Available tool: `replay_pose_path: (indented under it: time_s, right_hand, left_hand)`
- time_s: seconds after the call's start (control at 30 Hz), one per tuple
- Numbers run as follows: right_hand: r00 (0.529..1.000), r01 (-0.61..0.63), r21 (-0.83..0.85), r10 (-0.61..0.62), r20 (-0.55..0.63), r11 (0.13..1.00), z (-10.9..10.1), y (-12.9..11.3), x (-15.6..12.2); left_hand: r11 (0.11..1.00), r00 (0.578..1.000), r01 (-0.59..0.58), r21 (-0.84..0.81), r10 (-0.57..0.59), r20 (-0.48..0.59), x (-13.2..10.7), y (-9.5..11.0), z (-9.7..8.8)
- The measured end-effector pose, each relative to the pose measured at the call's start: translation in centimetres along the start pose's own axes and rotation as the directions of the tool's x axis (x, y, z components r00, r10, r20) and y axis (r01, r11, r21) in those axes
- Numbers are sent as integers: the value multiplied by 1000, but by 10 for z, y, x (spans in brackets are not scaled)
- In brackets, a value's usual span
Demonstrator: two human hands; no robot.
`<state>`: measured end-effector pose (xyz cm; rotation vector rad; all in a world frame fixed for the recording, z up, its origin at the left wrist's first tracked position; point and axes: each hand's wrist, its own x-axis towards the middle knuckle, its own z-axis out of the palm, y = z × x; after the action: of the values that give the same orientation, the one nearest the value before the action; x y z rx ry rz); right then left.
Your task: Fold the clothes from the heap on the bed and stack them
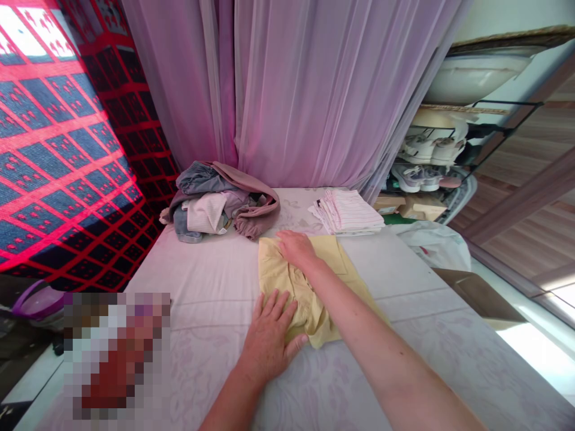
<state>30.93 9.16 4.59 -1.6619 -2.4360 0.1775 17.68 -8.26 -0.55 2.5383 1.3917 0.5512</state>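
Observation:
A yellow garment (pixel 327 254) lies spread on the white patterned cover of the table or bed (pixel 215 371), smooth at the far right and wrinkled in the middle. My left hand (pixel 272 335) rests on its near left corner, fingers spread and flat, the thumb at the near edge. Across the far left part of the cloth lies my right hand (pixel 297 248), its fingers stretched to the left and partly hidden from view. My right forearm crosses over the garment's right side and covers some of it.
A loose heap of clothes (pixel 206 203) sits at the back left, with a folded stack of striped cloth (pixel 348 212) at the back right. Purple curtains (pixel 305 90) hang behind. On the right stands a rack with shoes (pixel 431 149) and a white basin (pixel 476 75); a blurred patch covers the left front.

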Motion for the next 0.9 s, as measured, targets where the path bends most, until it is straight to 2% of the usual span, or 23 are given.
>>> replay_pose_path:
  time_s: [0.07,0.13,0.23,0.33,0.5,0.7,0.9]
  right_hand:
    - [982,176,48,-178,59,983,6,-14,3]
    - [963,215,77,-225,151,973,18,-23,5]
    - [958,149,64,-160,238,987,37,-27,8]
    - [956,128,51,-137,260,990,45,-24,12]
    - [952,128,42,-134,277,991,41,-26,14]
    - [966,140,20,-141,216,990,46,-37,3]
    - [957,140,56,-150,249,988,40,-39,-2]
  left_hand:
    - [1000,1000,-2,-10,2,1,0,0,0]
    - [1000,1000,-2,-17,2,20,0,1,1]
    - [1000,1000,7,-29,-6,30,-1,1,2]
    - [999,1000,20,-47,-19,16,-2,2,2]
    - [997,999,23,-78,-20,36,-1,1,-2]
    - [994,998,32,-103,-25,65,0,2,-6]
    - [999,997,13,-48,-9,80,1,2,-7]
